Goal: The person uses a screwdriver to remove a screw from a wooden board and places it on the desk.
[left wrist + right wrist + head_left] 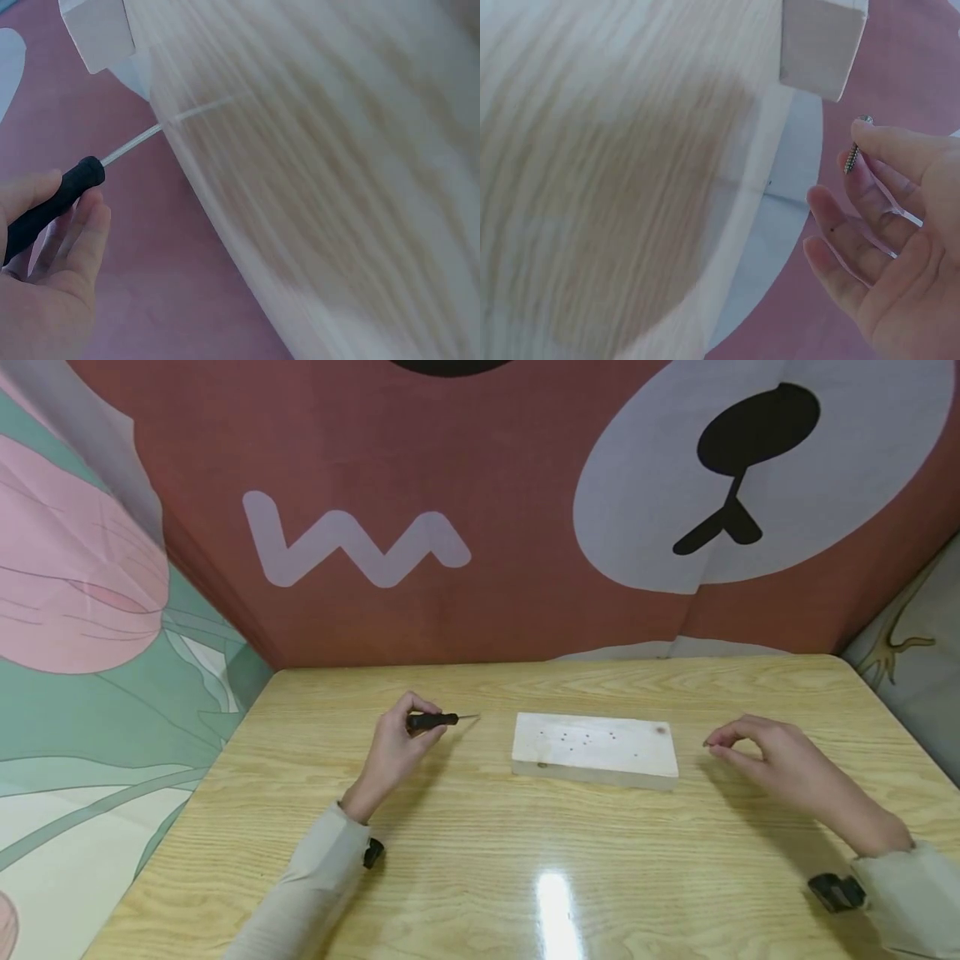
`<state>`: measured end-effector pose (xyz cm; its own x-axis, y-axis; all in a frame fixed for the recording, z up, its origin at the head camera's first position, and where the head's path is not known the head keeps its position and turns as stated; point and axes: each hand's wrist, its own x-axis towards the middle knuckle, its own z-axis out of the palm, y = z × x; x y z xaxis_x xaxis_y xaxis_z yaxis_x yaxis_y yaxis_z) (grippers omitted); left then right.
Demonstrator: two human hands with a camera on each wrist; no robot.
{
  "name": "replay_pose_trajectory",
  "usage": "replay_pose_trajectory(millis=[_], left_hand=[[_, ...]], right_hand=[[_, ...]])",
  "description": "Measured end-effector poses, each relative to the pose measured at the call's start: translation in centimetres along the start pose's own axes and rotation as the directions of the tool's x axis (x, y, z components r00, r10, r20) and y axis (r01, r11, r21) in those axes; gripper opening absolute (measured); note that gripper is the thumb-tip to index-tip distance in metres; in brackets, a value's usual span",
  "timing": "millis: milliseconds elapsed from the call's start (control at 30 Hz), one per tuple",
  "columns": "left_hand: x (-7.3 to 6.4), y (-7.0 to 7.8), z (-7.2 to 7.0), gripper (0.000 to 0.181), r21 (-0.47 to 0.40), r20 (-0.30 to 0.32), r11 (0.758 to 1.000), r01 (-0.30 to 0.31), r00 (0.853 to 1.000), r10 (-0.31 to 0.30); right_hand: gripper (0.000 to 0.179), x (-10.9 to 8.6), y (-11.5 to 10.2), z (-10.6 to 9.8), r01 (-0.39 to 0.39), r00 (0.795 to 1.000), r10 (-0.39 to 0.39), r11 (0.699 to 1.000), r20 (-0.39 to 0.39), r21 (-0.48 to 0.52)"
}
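My left hand point(395, 739) grips a screwdriver point(432, 721) by its black handle, left of the wooden block. In the left wrist view the screwdriver's thin metal shaft point(133, 144) points away from the fingers. To the right of the block, my right hand point(780, 764) pinches a small screw point(853, 156) between thumb and fingertip; its threaded end and head show in the right wrist view. The pale wooden block point(592, 747) lies flat on the table between both hands, with several small dark holes in its top.
The wood-grain table point(450, 877) extends under both arms, with a bright reflection near its front. Behind it hangs a red-brown printed cloth point(525, 610), and a green and pink one point(97, 710) hangs at the left. Small black devices sit at both wrists.
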<state>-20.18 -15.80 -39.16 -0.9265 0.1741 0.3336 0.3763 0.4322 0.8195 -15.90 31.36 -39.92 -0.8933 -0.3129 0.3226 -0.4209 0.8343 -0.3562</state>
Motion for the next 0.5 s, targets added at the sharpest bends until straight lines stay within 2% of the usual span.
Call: replay_pose_trajectory(millis=[267,367,500], left_hand=[[-0.1,-0.7,-0.6,0.023,0.052,0.007,0.999,0.009,1.000,-0.010],[-0.3,-0.9,-1.0,0.023,0.110,0.013,0.994,0.002,1.000,-0.004],[-0.4,-1.2,-1.6,0.022,0.212,0.016,0.977,-0.029,1.000,0.026]], right_hand=[[0.011,-0.7,1.6,-0.2,-0.041,0.996,0.041,0.999,0.085,0.002],[0.010,-0.8,1.9,0.0,-0.062,0.989,0.059,0.998,0.136,0.016],[0.009,-0.9,2.1,0.2,-0.065,0.984,0.061,0.998,0.167,0.021]])
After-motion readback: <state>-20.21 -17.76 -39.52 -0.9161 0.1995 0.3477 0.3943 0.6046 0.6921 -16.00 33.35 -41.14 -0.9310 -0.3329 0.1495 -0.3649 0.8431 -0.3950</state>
